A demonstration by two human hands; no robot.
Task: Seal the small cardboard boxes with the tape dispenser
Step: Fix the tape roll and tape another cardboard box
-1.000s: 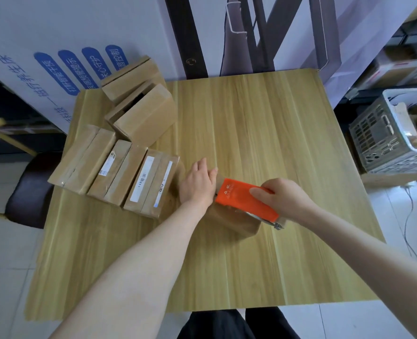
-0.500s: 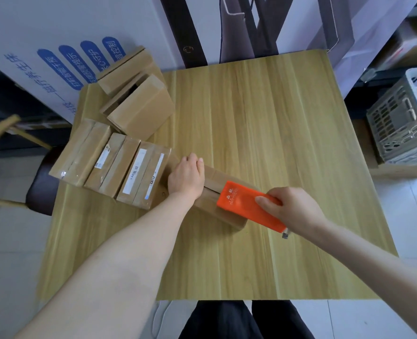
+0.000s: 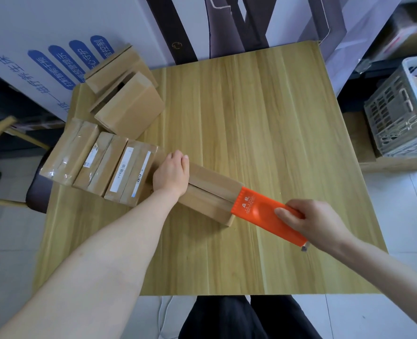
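So in the last second the orange plastic tape dispenser (image 3: 258, 211) has slid all the way along the long brown cardboard box (image 3: 210, 189). It starts right up against the left hand (image 3: 172, 174) and now it's at the opposite end, with its front edge on the box's last bit and the rest hanging past the corner toward the right hand (image 3: 317, 221). I'd say the pass over the top seam is basically done and what's left is cutting the tape off at that end. The right hand is wrapped around the dispenser's rear, thumb on top. The left hand's fingers went from lying flat to bent over the box's far end, pinning it down. The box lies flat on the light wooden table (image 3: 251, 118) between the two hands, flaps closed with the centre seam showing as a dark line. Honestly I can't make out the tape on it. Just beyond the left hand's outer side sit three taped cardboard boxes (image 3: 97, 165) in a row.
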